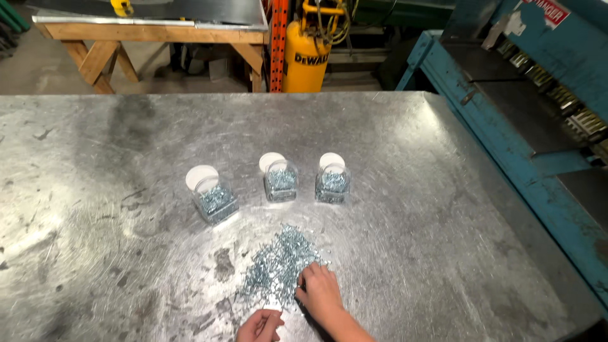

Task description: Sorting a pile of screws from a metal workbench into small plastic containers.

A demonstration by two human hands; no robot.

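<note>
Below, both hands (320, 291) sift glittering zinc screws (278, 263) on scuffed steel tabletop (411, 190).

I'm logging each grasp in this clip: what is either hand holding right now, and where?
It cannot be told: the right hand rests fingers-down on the screw pile, and the left hand is curled beside it.

The table (443, 209) under my hands was bare sheet metal, shiny but scuffed with swirling scratches and dull dark stains. The heap of screws (278, 263) was bright silvery metal. The three jars (280, 180) were clear glossy plastic, their lids (201, 177) flat matt white
</note>
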